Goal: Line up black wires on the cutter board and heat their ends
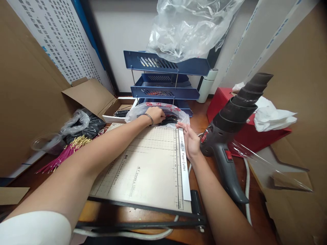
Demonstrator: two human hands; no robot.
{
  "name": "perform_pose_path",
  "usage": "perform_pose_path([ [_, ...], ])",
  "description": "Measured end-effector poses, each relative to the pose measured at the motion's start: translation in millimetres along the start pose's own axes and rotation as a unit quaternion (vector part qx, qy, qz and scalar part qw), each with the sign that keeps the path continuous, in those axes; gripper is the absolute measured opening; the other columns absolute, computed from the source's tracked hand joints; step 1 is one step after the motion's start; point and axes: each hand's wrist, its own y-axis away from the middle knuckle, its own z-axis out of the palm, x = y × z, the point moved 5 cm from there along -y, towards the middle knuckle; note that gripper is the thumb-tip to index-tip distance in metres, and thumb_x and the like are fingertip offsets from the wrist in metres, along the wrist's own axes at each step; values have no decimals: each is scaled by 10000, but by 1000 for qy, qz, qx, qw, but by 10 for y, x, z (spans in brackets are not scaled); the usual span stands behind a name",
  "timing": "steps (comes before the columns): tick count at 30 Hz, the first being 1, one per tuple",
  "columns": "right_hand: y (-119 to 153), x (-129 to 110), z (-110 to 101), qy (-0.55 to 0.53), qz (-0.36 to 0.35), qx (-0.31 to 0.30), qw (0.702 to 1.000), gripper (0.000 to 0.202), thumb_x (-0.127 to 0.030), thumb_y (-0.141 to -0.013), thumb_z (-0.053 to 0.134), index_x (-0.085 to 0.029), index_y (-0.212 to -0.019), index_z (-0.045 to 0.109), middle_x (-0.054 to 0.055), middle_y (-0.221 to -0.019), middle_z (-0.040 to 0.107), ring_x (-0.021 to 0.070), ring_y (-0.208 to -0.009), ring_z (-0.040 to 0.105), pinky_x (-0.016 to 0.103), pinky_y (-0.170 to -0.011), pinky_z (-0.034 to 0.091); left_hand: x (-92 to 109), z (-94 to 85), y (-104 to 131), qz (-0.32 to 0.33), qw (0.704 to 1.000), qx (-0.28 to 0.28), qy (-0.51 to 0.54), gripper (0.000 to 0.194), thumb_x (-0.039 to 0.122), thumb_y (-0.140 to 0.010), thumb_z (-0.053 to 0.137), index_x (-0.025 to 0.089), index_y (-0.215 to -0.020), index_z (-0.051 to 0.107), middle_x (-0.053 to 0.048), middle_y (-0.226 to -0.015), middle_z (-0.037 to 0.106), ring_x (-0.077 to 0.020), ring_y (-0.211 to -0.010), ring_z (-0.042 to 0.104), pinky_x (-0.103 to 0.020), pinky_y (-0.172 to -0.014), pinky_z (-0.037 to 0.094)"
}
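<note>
My left hand reaches over the far edge of the paper cutter into a clear plastic bag with red print. Its fingers are curled down at a heap of thin black pieces inside the bag; what they pinch, if anything, is hidden. Along the cutter's right side, next to the white strip lettered "Paper Cutter", rests my right hand. Its fingers stretch out towards the bag's near right edge, and I see nothing held in them.
A heat gun stands close to my right forearm, before a red tissue box. Behind the bag rises a blue tray rack. Magenta wires with gold ends and an open cardboard box lie left. A white bottle stands behind.
</note>
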Motion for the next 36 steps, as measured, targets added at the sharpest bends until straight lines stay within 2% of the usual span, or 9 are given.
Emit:
perform_pose_path([
  [8,6,6,10,-7,3,-1,1000,467,-687,-760,729,-262,-947,782,48,-1066,720,299,-1258,598,500,-1242,361,65,52,-115,-29,999,-30,-22,283,409,-921,618,360,-1036,872,-8,-1126,824,-254,-1035,713,-321,-859,526],
  [12,7,-9,14,-1,-10,2,1000,449,-678,-759,737,-260,-917,787,46,-1069,723,289,-1221,605,491,-1266,327,102,42,-145,-37,998,-44,-21,275,406,-904,667,356,-1084,869,-26,-1102,827,-265,-1023,717,-328,-883,530],
  [18,-1,10,5,-6,4,5,1000,443,-661,-785,712,-252,-937,786,55,-1052,728,302,-1222,618,510,-1235,368,78,-5,-107,-43,999,-19,-13,279,381,-916,648,314,-1079,864,-38,-1069,827,-236,-977,714,-301,-834,514],
  [24,0,-1,7,3,-10,4,1000,423,-661,-811,701,-258,-909,782,55,-1042,737,296,-1218,620,510,-1248,357,-15,-136,-6,-52,998,20,-12,287,394,-950,616,283,-1065,854,-56,-964,824,-216,-888,697,-291,-760,472],
  [28,5,-16,19,1,-11,4,1000,433,-666,-782,724,-257,-909,784,53,-1052,732,295,-1214,620,504,-1255,353,-56,-287,180,-30,997,69,-13,305,429,-989,577,305,-1037,852,-27,-896,816,-192,-818,682,-287,-719,444],
  [31,9,-16,24,-8,0,5,1000,479,-695,-782,715,-252,-953,779,54,-1056,728,296,-1201,627,511,-1231,384,-22,-383,431,4,995,97,-7,281,408,-980,604,306,-1068,851,-24,-910,823,-197,-804,693,-304,-739,465],
  [36,8,9,11,-27,24,11,999,501,-722,-841,648,-263,-1005,764,45,-1043,729,282,-1132,657,506,-1165,460,252,-406,1007,76,993,90,14,214,324,-961,640,279,-990,847,-38,-964,832,-223,-874,737,-331,-747,489],
])
